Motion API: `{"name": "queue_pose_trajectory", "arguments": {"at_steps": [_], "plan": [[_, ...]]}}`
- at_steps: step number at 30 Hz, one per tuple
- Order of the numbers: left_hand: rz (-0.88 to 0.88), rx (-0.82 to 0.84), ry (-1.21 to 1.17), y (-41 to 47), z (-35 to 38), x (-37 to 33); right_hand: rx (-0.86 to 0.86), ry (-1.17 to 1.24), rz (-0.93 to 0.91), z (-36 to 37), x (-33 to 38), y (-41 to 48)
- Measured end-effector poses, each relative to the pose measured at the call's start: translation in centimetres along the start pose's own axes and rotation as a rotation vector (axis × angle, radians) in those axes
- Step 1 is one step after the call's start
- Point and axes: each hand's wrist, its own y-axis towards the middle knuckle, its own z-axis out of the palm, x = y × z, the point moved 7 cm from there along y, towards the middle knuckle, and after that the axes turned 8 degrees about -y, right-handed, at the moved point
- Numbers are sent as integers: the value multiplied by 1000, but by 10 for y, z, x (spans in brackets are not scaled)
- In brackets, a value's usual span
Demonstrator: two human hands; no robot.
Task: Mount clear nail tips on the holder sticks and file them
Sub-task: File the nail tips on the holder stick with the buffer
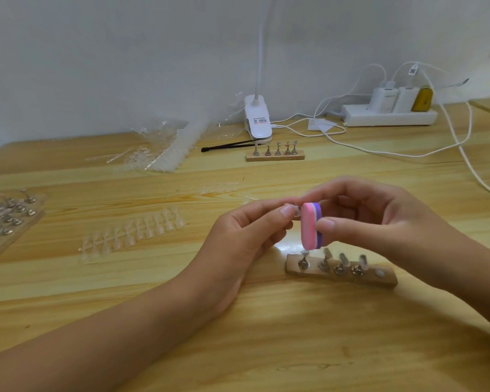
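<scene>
Near wooden base (pixel 388 280): lies on the table (pixel 266 349) just below the hands. It carries four metal holder sticks (pixel 338 268) in a row, each standing upright with a clear tip on top. The place at its right end holds no stick, only a pale round spot (pixel 379 273).

Far wooden base (pixel 275 157): sits near the wall in front of the clip lamp (pixel 258 120), with five holder sticks standing on it.

Left tray (pixel 26 230): at the table's left edge, with loose metal holders (pixel 6 219) lying in it in a heap.

Plastic bags (pixel 164 148): crumpled at the back left. Small clear tips show inside, but their number cannot be told.

Strip of clear nail tips (pixel 133 236): lies flat on the table, left of the hands, in two rows.

Nail tip in work (pixel 295 212): up in the air above the near base, between the two hands, touching the pink face of the buffer block (pixel 311 225). Whether it sits on a stick is hidden by the fingers.

Left hand (pixel 244 230): forearm on the table, hand raised, thumb and fingers pinching the nail tip.

Right hand (pixel 379 210): raised, fingers curled, grasping the pink and purple buffer block between thumb and fingers. The block stands on end.

Behind: a black tool (pixel 229 145), a power strip (pixel 388 116) with chargers and white cables.
</scene>
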Motion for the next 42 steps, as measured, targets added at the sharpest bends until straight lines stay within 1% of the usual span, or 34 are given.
{"name": "queue_pose_trajectory", "arguments": {"at_steps": [2, 5, 6, 8, 9, 10, 13, 14, 17, 22, 25, 26, 30, 34, 37, 38, 41, 42], "plan": [[-6, 2, -11, 0, 1, 0, -35, -3, -11, -2, 1, 1], [-16, 9, 1, 1, 1, 1, -149, 21, -18, -12, 0, 2], [-18, 4, 0, 1, 0, 2, -130, 26, -16, -11, 0, 2], [-18, -7, -11, 2, -1, 3, -11, 26, -4, 0, 0, 1], [-15, -7, -13, 2, -1, 3, 17, 27, 0, 4, 0, 1], [-12, -3, -11, 2, -1, 3, 2, 32, -1, 4, 0, 1], [6, 7, 12, 2, -1, 3, -131, 45, -10, -7, 2, 1], [12, 8, 18, 2, -1, 3, -135, 49, -9, -7, 3, 1], [15, 6, 39, 1, -2, 4, -49, 62, 6, 0, 4, 0], [14, -4, 46, 1, -1, 3, -125, 57, 9, -4, 2, 1], [16, 0, 72, 0, -1, 3, -43, 57, 30, 2, 1, 1], [15, 3, 74, 0, 0, 2, -41, 55, 36, 2, 1, 1], [20, -1, 75, 0, -1, 2, -128, 72, 33, -4, 0, 2], [16, 10, 79, -1, -1, 2, -54, 63, 53, 2, 0, 2], [17, 4, 82, -1, 1, 2, -124, 60, 47, -7, 0, 3], [21, 1, 84, -1, 1, 2, -114, 58, 48, -7, -1, 3], [25, -6, 74, -1, 0, 1, 37, 48, 66, 5, -2, 1], [26, -4, 70, -2, 0, 1, 48, 40, 71, 5, -2, 1]]}}
